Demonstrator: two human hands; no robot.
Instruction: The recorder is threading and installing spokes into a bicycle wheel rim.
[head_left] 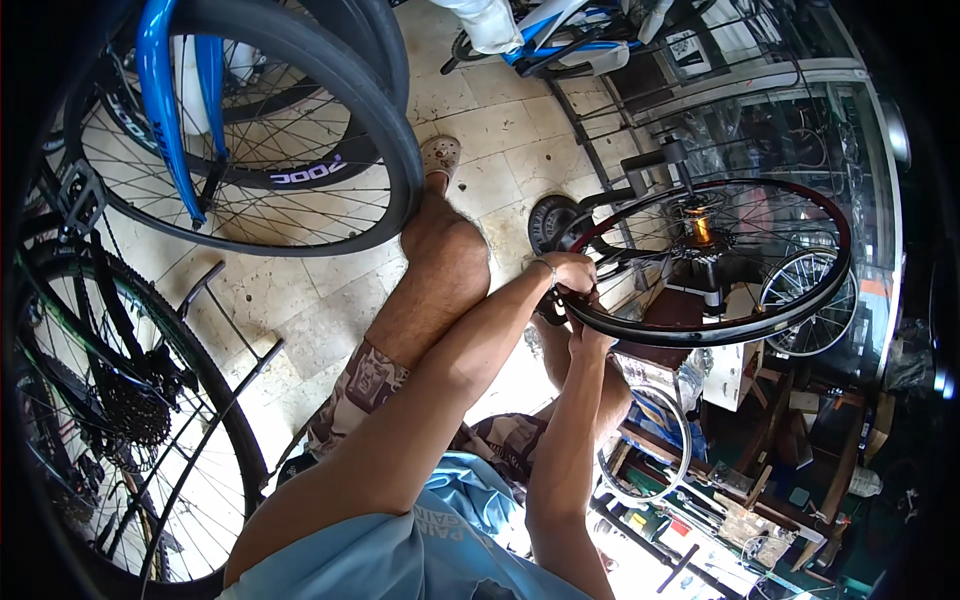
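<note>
At the rim's near edge, both hands gripped a black bicycle wheel [800, 300] mounted in a stand.
Left hand [572, 272] curled over the rim, right hand [590, 335] clasped beneath, steadying it; the stand [712, 290] kept the gold hub [698, 228] raised above the tiled floor [500, 150].

Lighting: bright daylight, strongest on the pale tiled floor [500, 150] at far centre, where tiles wash out. Overexposed patch near centre, low in the frame. Shadows: soft, cast by spokes of the large wheel [250, 140] at far left. Right side dimmer, cluttered, murky. Distortion: heavy fisheye bending; black vignette at all corners. Sharpness: centre crisp, rim slightly smeared.
</note>
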